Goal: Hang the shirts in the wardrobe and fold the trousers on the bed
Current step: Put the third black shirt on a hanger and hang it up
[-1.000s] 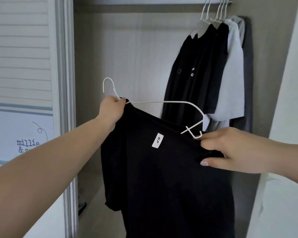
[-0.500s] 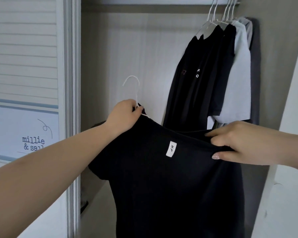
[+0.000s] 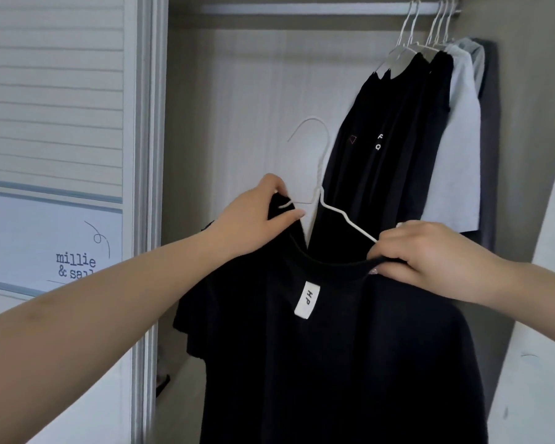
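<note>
The white wire hanger, hidden half a second ago, now shows above the black cotton T-shirt, its hook pointing up, its bar slanting down to the right. The left hand pinches the shirt's shoulder; the right hand grips the collar before the open wardrobe.

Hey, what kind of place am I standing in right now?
Most likely a bedroom, at an open built-in wardrobe. A hanging rail runs across the top, several shirts hang from it on white hangers at the right, and a sliding door with slatted panels stands at the left.
</note>
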